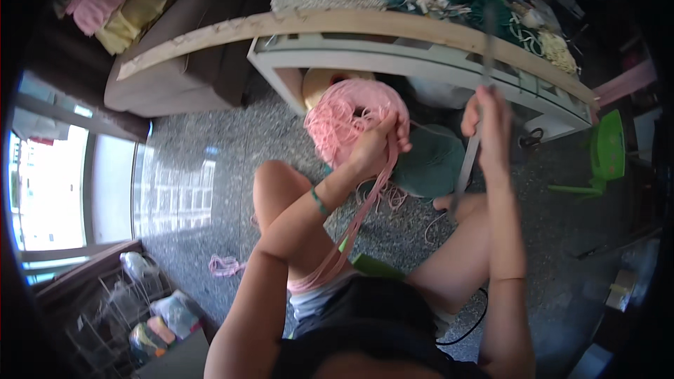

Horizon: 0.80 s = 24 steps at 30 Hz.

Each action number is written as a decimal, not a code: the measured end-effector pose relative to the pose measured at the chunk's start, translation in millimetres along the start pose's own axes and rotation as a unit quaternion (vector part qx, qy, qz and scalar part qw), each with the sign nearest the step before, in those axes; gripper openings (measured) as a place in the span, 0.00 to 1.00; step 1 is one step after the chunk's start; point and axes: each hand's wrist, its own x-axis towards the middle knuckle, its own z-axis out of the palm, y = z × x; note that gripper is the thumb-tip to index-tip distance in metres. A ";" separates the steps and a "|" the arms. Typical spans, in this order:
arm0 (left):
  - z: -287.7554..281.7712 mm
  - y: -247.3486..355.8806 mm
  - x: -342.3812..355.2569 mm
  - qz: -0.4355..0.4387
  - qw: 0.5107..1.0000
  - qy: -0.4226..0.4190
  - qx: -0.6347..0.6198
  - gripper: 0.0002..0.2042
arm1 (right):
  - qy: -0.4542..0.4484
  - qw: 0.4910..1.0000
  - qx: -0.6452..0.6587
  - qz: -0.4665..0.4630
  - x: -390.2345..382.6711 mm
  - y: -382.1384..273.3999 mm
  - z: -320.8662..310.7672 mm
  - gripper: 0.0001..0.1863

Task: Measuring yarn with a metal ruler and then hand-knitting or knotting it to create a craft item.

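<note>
My left hand [379, 144] is closed around a bundle of pink yarn strands [372, 196], which hang down and lie across my left thigh. Just behind that hand sits a big pink yarn roll [335, 123] with loose, tangled loops on its side. Raised on the right, my right hand [489, 123] grips a long, thin, flat grey strip [469, 165], blurred, that looks like a metal ruler. One end points up past the table edge and the other down toward my right knee. A dark green yarn roll [430, 165] stands on the floor between my hands.
Ahead, a long wooden slat [316, 22] with small pegs or nails lies along a white-framed table [281, 63] piled with yarn. A brown sofa [175, 74] is at left, a green chair [609, 147] at right. Scissors [531, 138] and a pink yarn scrap [225, 265] lie lower down.
</note>
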 end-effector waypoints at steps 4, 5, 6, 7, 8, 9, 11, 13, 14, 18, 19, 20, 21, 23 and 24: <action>11.5 3.5 -6.4 0.076 0.995 0.033 0.047 0.12 | -0.007 0.982 0.124 0.144 -40.3 67.0 17.3 0.13; 9.8 5.0 -8.4 0.081 0.994 0.042 0.053 0.13 | -0.013 0.981 0.125 0.147 -50.5 69.0 24.7 0.13; 7.9 6.9 -10.7 0.085 0.993 0.050 0.058 0.14 | -0.002 0.986 0.079 0.149 -63.1 71.1 36.2 0.12; 3.2 8.2 -11.0 0.090 0.993 0.052 0.058 0.14 | 0.010 0.989 0.033 0.147 -73.9 71.7 47.3 0.11; -5.7 9.5 -11.5 0.103 0.992 0.036 0.064 0.14 | 0.020 0.989 -0.012 0.144 -80.1 72.3 54.9 0.10; -14.7 11.4 -11.7 0.115 0.991 0.020 0.070 0.14 | 0.013 0.989 -0.009 0.144 -82.4 74.5 58.6 0.10; -15.0 13.3 -13.1 0.122 0.990 0.006 0.075 0.15 | -0.010 0.996 -0.021 0.089 -88.7 83.2 60.6 0.09; -15.1 16.9 -10.9 0.135 0.988 0.017 0.066 0.16 | -0.023 0.997 -0.026 0.064 -89.5 91.3 61.8 0.09; -15.5 18.7 -10.3 0.142 0.988 0.022 0.062 0.16 | -0.042 0.997 -0.035 0.056 -88.9 95.2 60.7 0.10; -8.8 31.3 -12.1 0.142 0.988 0.038 0.054 0.18 | -0.094 0.993 -0.060 0.040 -85.4 102.6 57.9 0.10; -6.7 33.0 -12.6 0.143 0.987 0.041 0.054 0.18 | -0.103 0.991 -0.070 0.040 -86.4 103.8 57.2 0.09; -6.5 34.4 -12.7 0.145 0.988 0.038 0.049 0.18 | -0.111 0.990 -0.079 0.040 -86.7 104.9 57.5 0.09; -5.7 35.5 -13.0 0.146 0.988 0.035 0.044 0.18 | -0.112 0.990 -0.077 0.041 -86.1 106.3 57.1 0.09; -5.5 37.6 -14.0 0.145 0.988 0.034 0.041 0.18 | -0.113 0.991 -0.066 0.034 -84.3 109.0 55.6 0.08; -5.0 38.6 -14.6 0.143 0.988 0.033 0.040 0.18 | -0.112 0.991 -0.060 0.030 -84.0 110.3 55.4 0.08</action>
